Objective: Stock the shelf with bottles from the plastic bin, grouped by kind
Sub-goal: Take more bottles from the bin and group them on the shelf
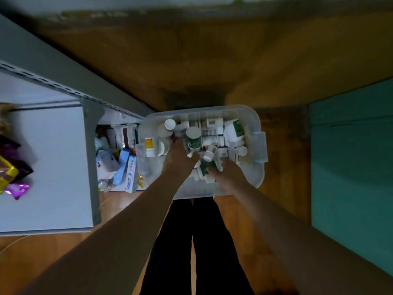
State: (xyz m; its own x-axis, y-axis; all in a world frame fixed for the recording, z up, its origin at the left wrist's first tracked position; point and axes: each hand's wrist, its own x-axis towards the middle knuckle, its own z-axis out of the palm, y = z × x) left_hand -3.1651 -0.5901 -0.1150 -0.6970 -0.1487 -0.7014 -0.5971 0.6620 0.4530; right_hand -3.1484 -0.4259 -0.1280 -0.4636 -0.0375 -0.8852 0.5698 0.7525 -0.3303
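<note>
A clear plastic bin full of white bottles is seen on the wooden floor beside the grey metal shelf. A green-labelled white bottle is gripped by the left hand. Another green-labelled bottle is held by the right hand.

I look straight down into the clear plastic bin on the wooden floor, crowded with white bottles. My left hand curls around a green-labelled bottle in the middle. My right hand grips another green-labelled bottle nearer me. The grey shelf stands to the left, with boxes on its lower level.
</note>
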